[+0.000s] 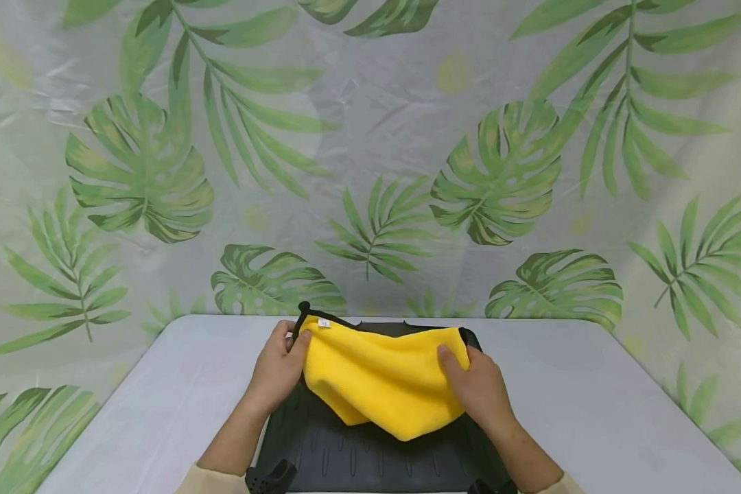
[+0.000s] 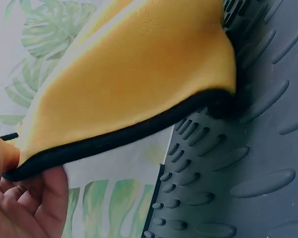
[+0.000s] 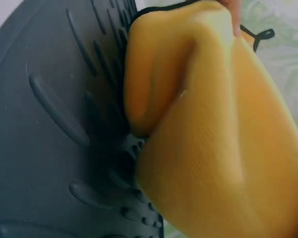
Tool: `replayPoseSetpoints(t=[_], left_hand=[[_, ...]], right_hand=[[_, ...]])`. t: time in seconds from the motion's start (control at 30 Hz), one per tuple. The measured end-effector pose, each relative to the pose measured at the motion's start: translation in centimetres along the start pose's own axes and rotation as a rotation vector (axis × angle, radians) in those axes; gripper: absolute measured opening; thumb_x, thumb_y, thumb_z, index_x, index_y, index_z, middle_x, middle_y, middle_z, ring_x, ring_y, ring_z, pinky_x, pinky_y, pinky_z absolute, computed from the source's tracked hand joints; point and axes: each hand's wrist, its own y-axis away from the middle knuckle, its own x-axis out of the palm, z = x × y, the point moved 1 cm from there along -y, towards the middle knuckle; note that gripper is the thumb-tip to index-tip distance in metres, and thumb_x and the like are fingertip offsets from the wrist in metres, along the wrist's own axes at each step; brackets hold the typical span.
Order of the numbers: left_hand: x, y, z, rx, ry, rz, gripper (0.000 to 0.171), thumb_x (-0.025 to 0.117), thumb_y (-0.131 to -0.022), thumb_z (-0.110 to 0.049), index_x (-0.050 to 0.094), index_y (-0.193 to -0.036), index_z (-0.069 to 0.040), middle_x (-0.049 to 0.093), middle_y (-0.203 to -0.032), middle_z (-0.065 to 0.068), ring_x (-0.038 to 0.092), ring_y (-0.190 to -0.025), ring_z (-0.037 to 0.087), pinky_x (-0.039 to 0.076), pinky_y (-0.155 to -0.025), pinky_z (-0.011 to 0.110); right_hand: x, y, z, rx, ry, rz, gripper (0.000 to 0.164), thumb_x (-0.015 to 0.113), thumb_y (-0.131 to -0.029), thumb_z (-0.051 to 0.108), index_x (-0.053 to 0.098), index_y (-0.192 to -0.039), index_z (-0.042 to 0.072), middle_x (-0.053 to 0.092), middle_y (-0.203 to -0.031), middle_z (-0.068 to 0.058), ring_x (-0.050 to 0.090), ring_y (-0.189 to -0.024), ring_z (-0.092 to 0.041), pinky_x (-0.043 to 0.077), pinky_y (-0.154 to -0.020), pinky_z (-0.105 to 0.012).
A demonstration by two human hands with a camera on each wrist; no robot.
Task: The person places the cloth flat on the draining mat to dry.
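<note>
A yellow cleaning cloth (image 1: pixel 385 377) with black edging and a small white tag hangs between both hands above a black ribbed car floor mat (image 1: pixel 346 463). My left hand (image 1: pixel 280 367) pinches its left edge, close below a corner with a black loop. At the opposite end, my right hand (image 1: pixel 478 384) grips the upper right corner, thumb lying on the yellow side. The lower part of the cloth (image 2: pixel 129 84) droops in loose folds, and in the left wrist view its black hem runs from the fingers toward the mat (image 2: pixel 258 183). Much of the mat's far part is hidden behind the cloth.
The mat lies on a white table (image 1: pixel 599 412), with white surface to its left and right. Behind the table's far edge hangs a pale curtain (image 1: pixel 395 137) printed with green leaves. Dark wrist straps (image 1: pixel 272 477) sit near the sleeves.
</note>
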Motion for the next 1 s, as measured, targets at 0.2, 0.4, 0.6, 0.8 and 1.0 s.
replayPoseSetpoints(t=[0.2, 0.4, 0.6, 0.8, 1.0], left_hand=[[-0.2, -0.1, 0.2, -0.04, -0.013, -0.084, 0.03, 0.051, -0.108, -0.033, 0.055, -0.128, -0.011, 0.068, -0.082, 0.008, 0.059, -0.064, 0.017, 0.05, -0.059, 0.029], [-0.3, -0.4, 0.4, -0.064, -0.025, -0.124, 0.027, 0.051, -0.108, -0.03, 0.056, -0.125, -0.01, 0.064, -0.08, 0.008, 0.056, -0.064, 0.018, 0.047, -0.06, 0.031], [0.2, -0.2, 0.6, -0.068, -0.047, 0.002, 0.034, 0.055, -0.106, -0.031, 0.055, -0.133, -0.01, 0.068, -0.086, 0.009, 0.057, -0.061, 0.018, 0.049, -0.057, 0.031], [0.6, 0.4, 0.9, -0.09, -0.105, 0.197, 0.049, 0.065, -0.101, -0.028, 0.05, -0.143, -0.006, 0.069, -0.085, 0.008, 0.06, -0.062, 0.02, 0.052, -0.061, 0.034], [0.5, 0.9, 1.4, -0.171, -0.32, 0.328, 0.052, 0.074, -0.094, -0.036, 0.058, -0.13, -0.003, 0.055, -0.068, 0.005, 0.042, -0.049, 0.016, 0.046, -0.054, 0.031]], right_hand=[[0.0, 0.1, 0.1, -0.03, -0.101, -0.001, 0.042, 0.062, -0.101, 0.046, 0.068, -0.092, 0.005, 0.054, -0.063, -0.002, 0.055, -0.055, -0.017, 0.048, -0.053, -0.028], [0.0, 0.3, 0.3, -0.101, -0.207, -0.014, 0.033, 0.06, -0.104, 0.036, 0.071, -0.104, 0.005, 0.059, -0.072, -0.004, 0.056, -0.06, -0.016, 0.05, -0.057, -0.027], [0.2, 0.1, -0.1, -0.102, -0.038, 0.024, 0.034, 0.051, -0.108, 0.031, 0.064, -0.13, 0.008, 0.07, -0.099, -0.011, 0.063, -0.078, -0.019, 0.055, -0.074, -0.034], [0.2, -0.1, -0.5, -0.089, 0.094, 0.06, 0.045, 0.045, -0.108, 0.022, 0.047, -0.15, 0.007, 0.073, -0.099, -0.016, 0.059, -0.066, -0.019, 0.052, -0.068, -0.039], [0.5, -0.3, -0.7, -0.05, 0.263, 0.15, 0.05, 0.053, -0.104, 0.023, 0.047, -0.151, 0.005, 0.069, -0.076, -0.011, 0.046, -0.049, -0.019, 0.043, -0.052, -0.033]])
